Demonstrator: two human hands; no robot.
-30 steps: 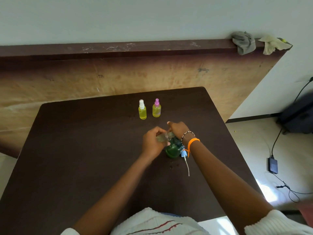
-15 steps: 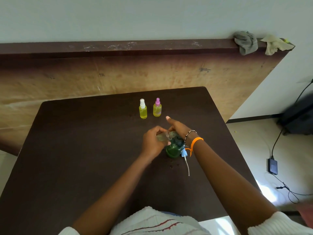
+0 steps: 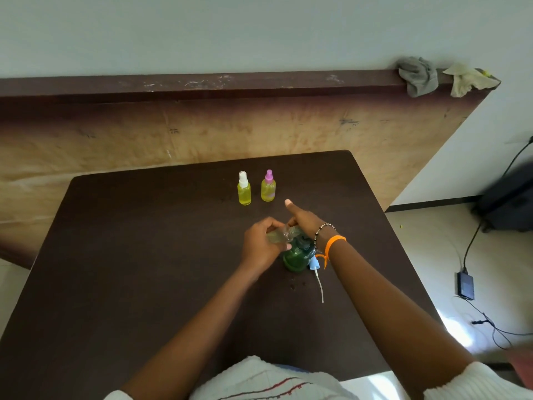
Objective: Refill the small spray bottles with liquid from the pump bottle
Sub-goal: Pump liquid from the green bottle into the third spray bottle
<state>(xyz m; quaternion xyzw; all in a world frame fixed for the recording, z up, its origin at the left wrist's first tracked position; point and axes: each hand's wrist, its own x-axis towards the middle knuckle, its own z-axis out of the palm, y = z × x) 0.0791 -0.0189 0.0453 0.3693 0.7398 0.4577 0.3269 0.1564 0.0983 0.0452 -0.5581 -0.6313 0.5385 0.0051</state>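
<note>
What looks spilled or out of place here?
Small wet spots on the table just in front of the green pump bottle, likely drips. A blue spray cap lies loose beside it, dip tube exposed.

On the dark table point(image 3: 129, 255), the left hand point(image 3: 259, 246) grips a small clear bottle point(image 3: 278, 235) tilted against the green pump bottle point(image 3: 297, 256), where the right hand point(image 3: 302, 220) rests, thumb raised. Two yellow-filled spray bottles point(image 3: 244, 192) stand farther back, and a blue sprayer top point(image 3: 314, 264) lies just right of the green one.

Soft daylight, sun patch lower right, wide-angle edge bending.
</note>
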